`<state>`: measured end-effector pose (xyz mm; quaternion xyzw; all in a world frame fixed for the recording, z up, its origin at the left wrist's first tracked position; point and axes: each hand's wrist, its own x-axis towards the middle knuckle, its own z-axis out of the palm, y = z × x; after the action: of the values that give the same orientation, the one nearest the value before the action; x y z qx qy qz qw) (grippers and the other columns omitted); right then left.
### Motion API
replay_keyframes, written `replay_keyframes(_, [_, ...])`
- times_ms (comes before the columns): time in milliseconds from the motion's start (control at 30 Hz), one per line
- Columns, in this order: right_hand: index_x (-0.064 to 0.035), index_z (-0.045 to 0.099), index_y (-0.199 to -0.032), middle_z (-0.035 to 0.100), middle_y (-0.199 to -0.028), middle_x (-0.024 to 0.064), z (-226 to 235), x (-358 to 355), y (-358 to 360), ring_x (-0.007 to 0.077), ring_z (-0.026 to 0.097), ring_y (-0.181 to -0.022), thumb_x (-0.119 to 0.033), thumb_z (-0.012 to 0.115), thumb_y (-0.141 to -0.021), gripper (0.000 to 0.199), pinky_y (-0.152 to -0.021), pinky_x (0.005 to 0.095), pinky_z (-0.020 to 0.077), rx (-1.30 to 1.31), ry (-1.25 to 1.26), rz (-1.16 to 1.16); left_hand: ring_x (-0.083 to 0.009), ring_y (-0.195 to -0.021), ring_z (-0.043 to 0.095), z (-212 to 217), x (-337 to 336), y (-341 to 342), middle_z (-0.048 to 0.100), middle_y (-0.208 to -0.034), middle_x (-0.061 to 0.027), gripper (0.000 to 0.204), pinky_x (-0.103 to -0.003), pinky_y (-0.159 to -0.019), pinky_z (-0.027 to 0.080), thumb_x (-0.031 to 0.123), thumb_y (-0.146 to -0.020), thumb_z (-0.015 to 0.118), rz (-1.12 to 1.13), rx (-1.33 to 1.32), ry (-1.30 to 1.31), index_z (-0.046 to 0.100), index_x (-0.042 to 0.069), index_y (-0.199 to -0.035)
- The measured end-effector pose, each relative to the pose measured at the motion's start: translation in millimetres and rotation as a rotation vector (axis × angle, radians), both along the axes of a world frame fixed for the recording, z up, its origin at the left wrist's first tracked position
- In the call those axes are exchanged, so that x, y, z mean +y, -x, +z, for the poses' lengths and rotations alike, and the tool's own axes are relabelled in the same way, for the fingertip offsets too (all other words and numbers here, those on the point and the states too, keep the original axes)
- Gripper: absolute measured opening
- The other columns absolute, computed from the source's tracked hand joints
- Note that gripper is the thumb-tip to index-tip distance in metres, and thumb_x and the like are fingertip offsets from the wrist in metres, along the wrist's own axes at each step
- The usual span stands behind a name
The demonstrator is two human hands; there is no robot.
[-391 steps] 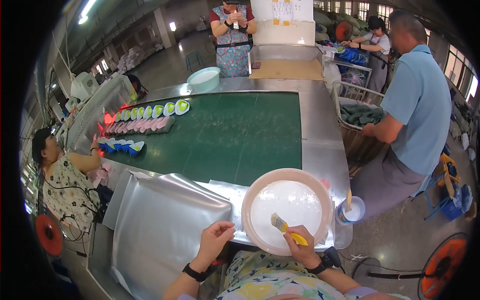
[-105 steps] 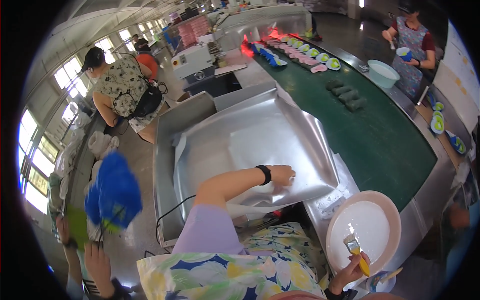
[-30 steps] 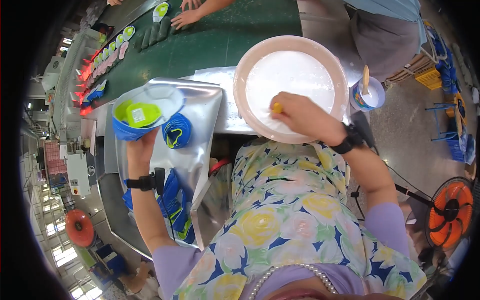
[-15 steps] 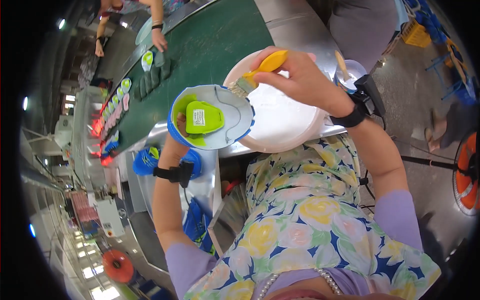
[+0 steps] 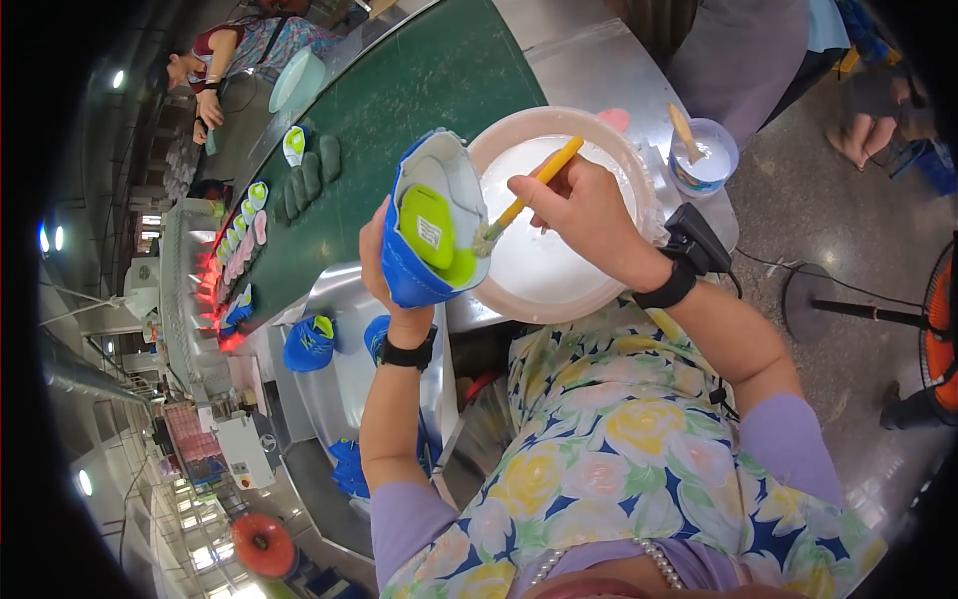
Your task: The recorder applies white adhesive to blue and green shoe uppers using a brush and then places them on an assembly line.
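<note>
A blue shoe upper (image 5: 431, 232), turned sole-side up with a green insole (image 5: 427, 226) showing, is held clamped in the left hand (image 5: 377, 262) above the near rim of the wide pink basin (image 5: 639, 200), which rests on the metal bench beside the green conveyor belt (image 5: 419, 100). A yellow-handled brush (image 5: 524, 198) is pinched in the closed fingers of the right hand (image 5: 584, 215), its bristles touching the pale inner edge of the upper just beside the insole. By judgement, the coating step is best done with the upper kept tilted over the basin so that drips are caught, the brush drawn along the margin in light strokes, and the insole left unsmeared. A small blue cup (image 5: 704, 155) with a stick in it stands beyond the basin; more blue uppers (image 5: 309, 344) lie on the metal tray (image 5: 344, 399) to the left. Against the frame half a second earlier, the upper is seen turned more on edge and the brush head brought lower onto its rim.
</note>
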<state>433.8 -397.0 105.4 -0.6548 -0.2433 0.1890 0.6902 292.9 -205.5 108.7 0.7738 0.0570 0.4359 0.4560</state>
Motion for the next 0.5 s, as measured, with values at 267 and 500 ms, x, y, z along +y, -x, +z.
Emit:
replay_keyframes(267, [0.0053, 0.062, -0.089, 0.067, -0.074, 0.0099, 4.7, -0.4, 10.6, 0.0122, 0.065, -0.063, -0.022, 0.067, -0.087, 0.028, -0.058, 0.0234, 0.0504, 0.246, -0.149, 0.111, -0.0260, -0.108, 0.058, 12.3, 13.7, -5.0, 0.058, -0.122, -0.0142, 0.036, -0.036, -0.098, 0.044, 0.013, -0.093, 0.053, 0.290, 0.132, -0.765, 0.055, 0.001, -0.127])
replay_keyframes(500, [-0.0037, 0.063, -0.098, 0.067, -0.089, 0.0070, 13.1, -12.7, -11.6, 0.0164, 0.066, -0.082, -0.012, 0.067, -0.087, 0.014, -0.071, 0.0266, 0.0510, -0.429, -0.307, 0.141, -0.0226, -0.108, 0.061, -20.4, 57.4, 30.6, 0.061, -0.122, -0.0112, 0.051, -0.036, -0.092, 0.049, 0.014, -0.083, 0.070, -0.079, 0.624, 0.155, 0.052, 0.005, -0.130])
